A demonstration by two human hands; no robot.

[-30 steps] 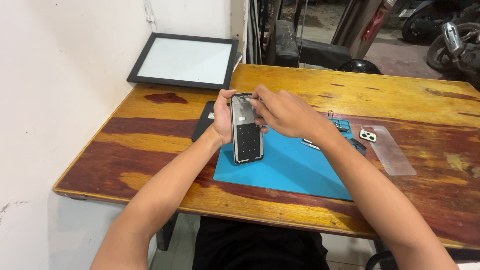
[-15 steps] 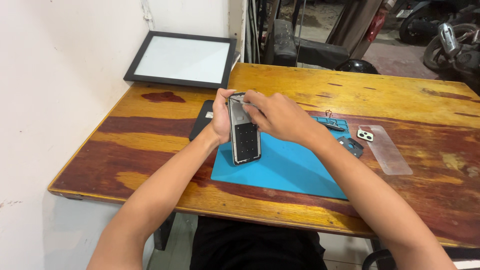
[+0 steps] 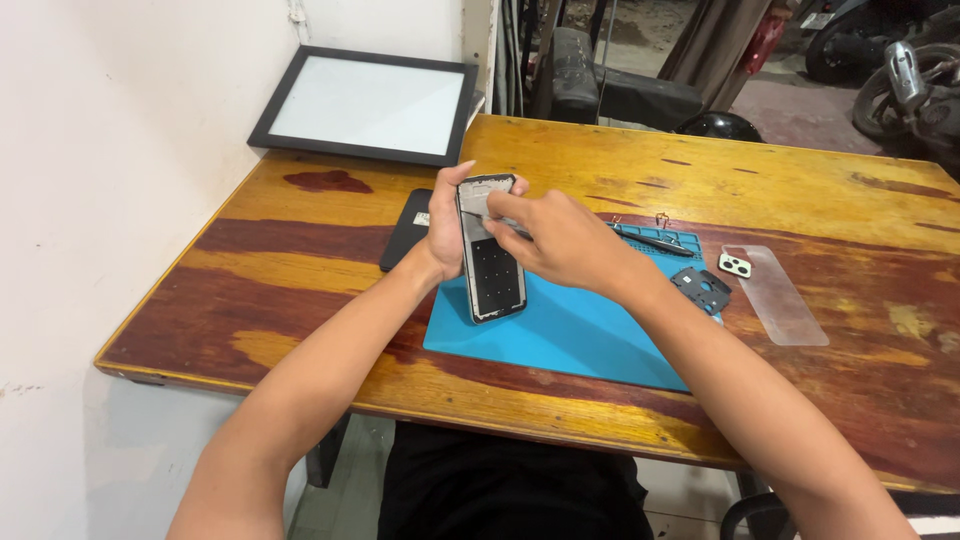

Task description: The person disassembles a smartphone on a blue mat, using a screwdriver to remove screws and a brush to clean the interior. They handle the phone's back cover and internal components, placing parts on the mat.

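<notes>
Phone frame held upright between both hands

Left hand (image 3: 447, 222) grips the phone frame (image 3: 490, 250) from its left side — right hand (image 3: 560, 240) pinches its top, above the blue mat (image 3: 580, 335).

Worn wooden table (image 3: 300, 260) — blue mat (image 3: 570, 335), black phone (image 3: 405, 230), clear film (image 3: 780, 295).

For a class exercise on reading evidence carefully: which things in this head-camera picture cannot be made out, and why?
- Head view: the upper end of the opened black phone frame is covered by the right hand, so what its fingertips touch is hidden.
- Head view: the flat black slab on the wooden table is half hidden behind the left hand.
- Head view: the small dark parts beside the blue mat are too small to identify.
</notes>
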